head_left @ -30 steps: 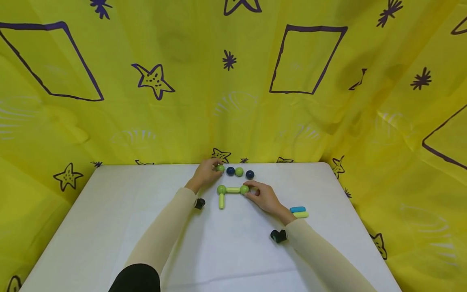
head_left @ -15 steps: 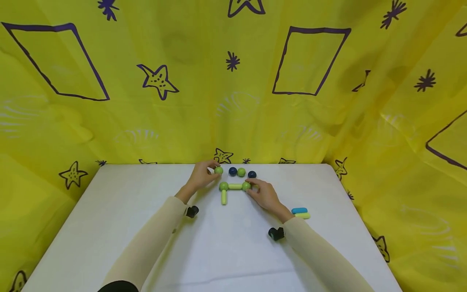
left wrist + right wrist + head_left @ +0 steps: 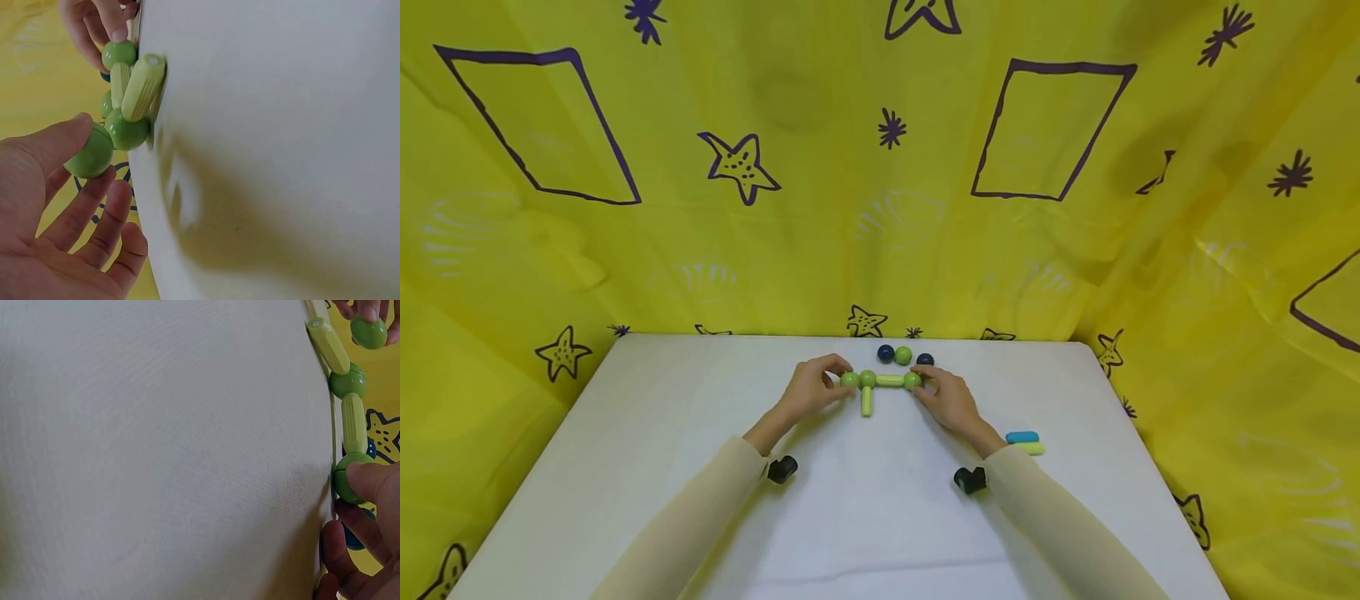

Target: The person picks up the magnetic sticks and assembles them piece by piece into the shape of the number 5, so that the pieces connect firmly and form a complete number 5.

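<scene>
Between thumb and fingers, my left hand (image 3: 808,385) pinches a shiny green ball (image 3: 92,153). In the left wrist view that ball is close beside the corner ball (image 3: 127,130) of a small ball-and-stick piece. From the corner ball (image 3: 867,378), one pale green ridged stick (image 3: 890,381) runs right and another stick (image 3: 867,402) points toward the person. The free end of the latter shows a small silvery spot in the left wrist view. At the far right end of the piece, a green ball (image 3: 353,478) is pinched by my right hand (image 3: 951,402).
Behind the piece lie a dark blue ball (image 3: 886,354), a green ball (image 3: 903,355) and another dark blue ball (image 3: 925,359). Beside the right wrist are a blue stick (image 3: 1022,437) and a pale green stick (image 3: 1033,448). A yellow patterned curtain (image 3: 805,250) hangs behind the white table (image 3: 685,417).
The left hand has brought the green ball from the back row toward the person, to the left side of the corner ball. The right hand keeps its pinch on the end ball.
</scene>
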The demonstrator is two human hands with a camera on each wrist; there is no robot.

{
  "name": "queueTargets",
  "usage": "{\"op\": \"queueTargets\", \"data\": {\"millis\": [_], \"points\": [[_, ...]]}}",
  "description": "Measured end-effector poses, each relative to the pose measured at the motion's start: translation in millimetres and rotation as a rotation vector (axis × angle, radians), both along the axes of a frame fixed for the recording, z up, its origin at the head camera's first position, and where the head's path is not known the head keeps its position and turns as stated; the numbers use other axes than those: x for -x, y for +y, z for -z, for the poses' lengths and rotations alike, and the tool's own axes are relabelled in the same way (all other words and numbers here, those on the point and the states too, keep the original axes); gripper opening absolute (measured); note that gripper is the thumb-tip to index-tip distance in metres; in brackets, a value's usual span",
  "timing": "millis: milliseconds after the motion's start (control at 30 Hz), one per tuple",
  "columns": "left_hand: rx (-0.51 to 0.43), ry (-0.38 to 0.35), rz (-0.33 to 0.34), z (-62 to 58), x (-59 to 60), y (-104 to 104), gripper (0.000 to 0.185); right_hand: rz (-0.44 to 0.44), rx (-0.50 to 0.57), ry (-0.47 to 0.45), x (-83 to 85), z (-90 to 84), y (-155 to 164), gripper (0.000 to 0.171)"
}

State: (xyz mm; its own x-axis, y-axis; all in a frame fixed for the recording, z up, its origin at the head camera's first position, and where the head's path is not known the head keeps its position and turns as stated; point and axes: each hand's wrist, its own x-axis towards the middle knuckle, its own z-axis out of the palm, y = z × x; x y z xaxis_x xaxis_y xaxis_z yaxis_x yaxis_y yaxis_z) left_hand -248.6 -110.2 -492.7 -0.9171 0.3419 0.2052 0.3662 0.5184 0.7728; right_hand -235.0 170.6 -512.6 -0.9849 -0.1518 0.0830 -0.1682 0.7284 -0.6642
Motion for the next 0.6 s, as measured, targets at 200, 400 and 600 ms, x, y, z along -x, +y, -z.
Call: {"op": "queueTargets", "data": {"millis": [200, 400, 600], "points": [[-0.016, -0.008, 0.052, 3.2, -20.7, 0.7, 0.027, -0.007, 0.001, 0.005, -0.7, 0.8, 0.3, 0.039], [-0.016, -0.039, 0.097, 9.9, -33.8, 5.2, 0.028, -0.011, 0.006, -0.012, 0.1, -2.1, 1.2, 0.039], [0.015, -0.054, 0.09, 17.8, -40.5, 12.0, 0.026, -0.016, 0.003, -0.017, 0.7, -1.9, 1.6, 0.04]]}}
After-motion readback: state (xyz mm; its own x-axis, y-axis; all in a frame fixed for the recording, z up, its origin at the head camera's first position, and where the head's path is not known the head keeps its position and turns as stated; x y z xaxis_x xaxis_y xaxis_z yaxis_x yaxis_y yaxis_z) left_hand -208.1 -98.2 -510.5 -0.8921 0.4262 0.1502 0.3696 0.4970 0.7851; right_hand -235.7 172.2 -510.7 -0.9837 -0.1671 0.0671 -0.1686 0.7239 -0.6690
